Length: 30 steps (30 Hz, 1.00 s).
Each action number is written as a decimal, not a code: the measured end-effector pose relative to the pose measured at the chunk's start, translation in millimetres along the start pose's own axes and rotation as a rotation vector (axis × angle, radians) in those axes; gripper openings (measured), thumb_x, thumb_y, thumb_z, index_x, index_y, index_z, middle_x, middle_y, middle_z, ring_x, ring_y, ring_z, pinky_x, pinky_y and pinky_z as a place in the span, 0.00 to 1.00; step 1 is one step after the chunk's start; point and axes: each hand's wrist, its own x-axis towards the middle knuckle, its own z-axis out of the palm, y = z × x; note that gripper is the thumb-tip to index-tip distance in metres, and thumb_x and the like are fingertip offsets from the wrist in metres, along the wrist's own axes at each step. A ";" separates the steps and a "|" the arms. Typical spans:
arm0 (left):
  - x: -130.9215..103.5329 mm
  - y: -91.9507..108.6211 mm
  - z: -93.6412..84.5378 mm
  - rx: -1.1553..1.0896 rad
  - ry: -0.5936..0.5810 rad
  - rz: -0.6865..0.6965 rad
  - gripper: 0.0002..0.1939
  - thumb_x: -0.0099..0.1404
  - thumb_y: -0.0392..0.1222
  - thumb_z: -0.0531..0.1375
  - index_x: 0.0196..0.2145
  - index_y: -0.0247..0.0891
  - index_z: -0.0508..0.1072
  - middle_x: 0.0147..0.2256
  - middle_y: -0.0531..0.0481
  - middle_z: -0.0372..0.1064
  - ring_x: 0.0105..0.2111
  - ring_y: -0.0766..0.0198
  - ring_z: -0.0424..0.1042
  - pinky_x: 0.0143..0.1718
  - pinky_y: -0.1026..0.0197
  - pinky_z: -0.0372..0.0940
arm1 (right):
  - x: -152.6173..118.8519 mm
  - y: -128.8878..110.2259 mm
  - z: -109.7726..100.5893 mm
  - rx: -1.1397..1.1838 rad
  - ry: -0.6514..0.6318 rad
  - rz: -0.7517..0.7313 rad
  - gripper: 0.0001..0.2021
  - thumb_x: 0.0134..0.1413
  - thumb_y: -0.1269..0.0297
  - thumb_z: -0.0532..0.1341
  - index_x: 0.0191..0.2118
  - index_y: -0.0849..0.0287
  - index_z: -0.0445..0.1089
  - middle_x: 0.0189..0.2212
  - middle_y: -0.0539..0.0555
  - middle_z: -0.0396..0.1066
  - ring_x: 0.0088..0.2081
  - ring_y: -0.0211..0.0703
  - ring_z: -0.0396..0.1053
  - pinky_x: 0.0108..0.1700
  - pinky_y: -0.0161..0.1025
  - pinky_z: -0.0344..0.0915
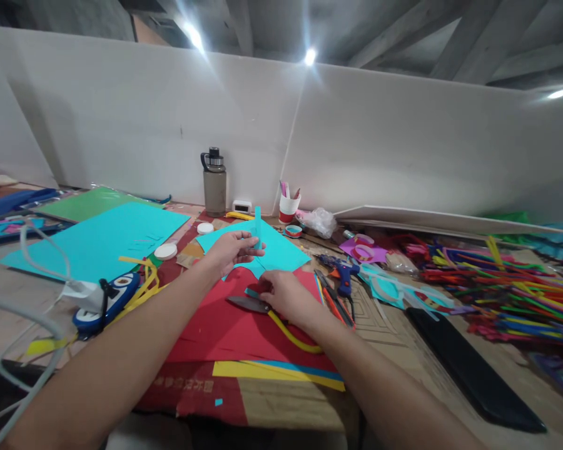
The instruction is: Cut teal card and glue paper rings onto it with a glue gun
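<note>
My left hand (237, 251) pinches a narrow turquoise paper strip (258, 224), which stands upright between thumb and fingers. To its right, my right hand (284, 294) is curled low over the red paper (216, 334), its fingertips turned down; whatever they grip is hidden. Just below those fingers lies a pair of scissors (248, 304) with yellow handles, partly covered by my right hand and forearm. A small turquoise scrap (251, 292) shows beside the fingertips. Behind both hands a turquoise sheet (284, 247) lies on the table.
A bottle (215, 190) and a cup of pens (289, 207) stand along the white board. Right of my hands are a blue glue gun (344, 275), a long black case (473, 369) and piled pipe cleaners (511, 294). A large turquoise sheet (98, 240) and white cables (23, 319) are left.
</note>
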 end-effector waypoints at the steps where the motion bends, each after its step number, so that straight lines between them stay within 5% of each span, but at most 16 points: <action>1: -0.5 0.2 0.5 -0.007 0.002 -0.007 0.10 0.55 0.36 0.62 0.31 0.36 0.63 0.32 0.45 0.75 0.28 0.63 0.76 0.21 0.68 0.64 | -0.1 -1.1 1.0 -0.019 -0.001 0.006 0.06 0.48 0.69 0.61 0.35 0.59 0.71 0.34 0.54 0.73 0.35 0.40 0.68 0.33 0.32 0.56; 15: -4.1 -0.4 2.0 -0.020 -0.043 0.006 0.11 0.53 0.38 0.65 0.30 0.34 0.66 0.33 0.42 0.74 0.31 0.62 0.75 0.24 0.67 0.64 | 2.4 -12.2 0.4 0.048 -0.053 0.081 0.08 0.46 0.75 0.58 0.34 0.62 0.72 0.33 0.57 0.74 0.32 0.40 0.67 0.31 0.33 0.54; 30: -3.2 1.9 0.8 -0.013 0.048 0.009 0.09 0.53 0.37 0.64 0.28 0.34 0.66 0.29 0.46 0.73 0.27 0.64 0.74 0.23 0.68 0.61 | 12.7 15.2 -6.7 0.757 -0.020 0.243 0.07 0.49 0.63 0.57 0.27 0.61 0.66 0.15 0.45 0.61 0.16 0.30 0.55 0.17 0.28 0.50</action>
